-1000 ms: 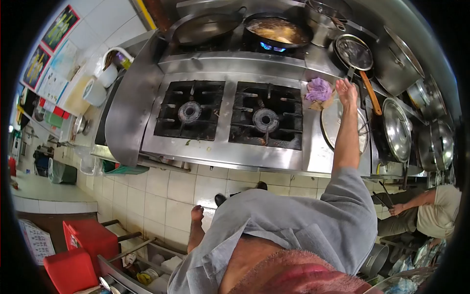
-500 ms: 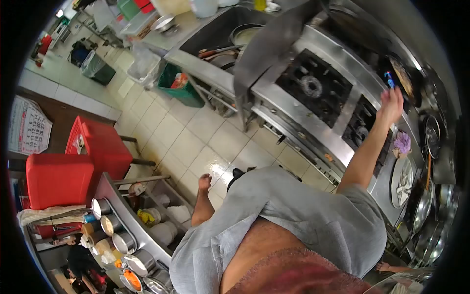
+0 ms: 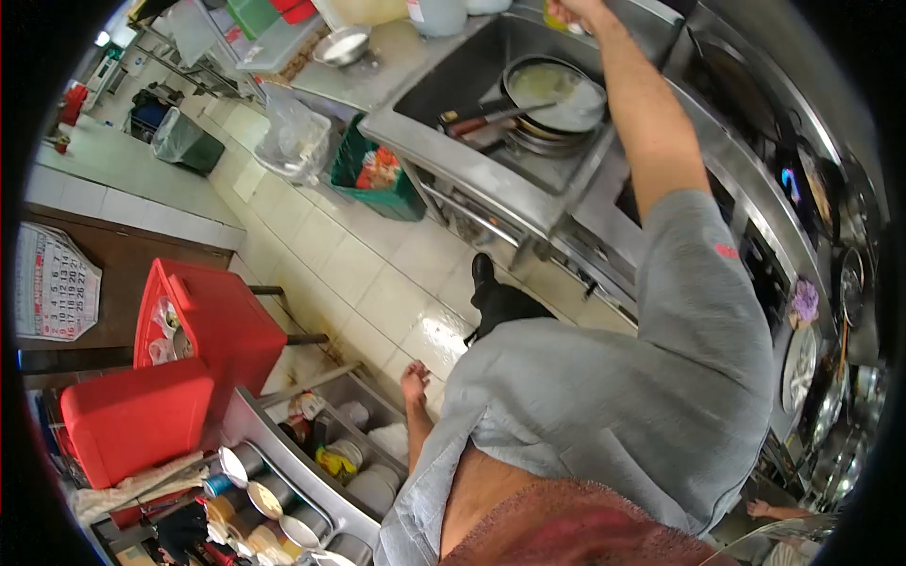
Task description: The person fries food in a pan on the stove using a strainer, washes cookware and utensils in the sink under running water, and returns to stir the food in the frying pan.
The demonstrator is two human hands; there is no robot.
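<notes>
My right hand [image 3: 576,13] reaches to the back edge of the metal sink [image 3: 557,209], partly cut off by the top of the view. Its fingers are curled by a small yellow item [image 3: 553,21] and a bit of white; what they grip is not clear. In the sink sit stacked pans, the top pan [image 3: 552,92] holding cloudy, soapy-looking liquid. Brown-handled cookware [image 3: 486,123] lies beside them. My left hand [image 3: 414,380] hangs low over the floor, fingers loosely bent and apart, with nothing in it.
The stove [image 3: 628,236] adjoins the sink, with a pan over a blue flame [image 3: 791,186] behind it. A green bin [image 3: 396,196] stands below the sink. A red cooler [image 3: 222,311] and a shelf with several metal pots [image 3: 269,500] are at left. Another person's hand [image 3: 760,509] shows lower right.
My right hand has left the flame area at the stove's back and crossed to the sink's back edge. My body has shifted toward the sink, and my left hand's fingers have loosened.
</notes>
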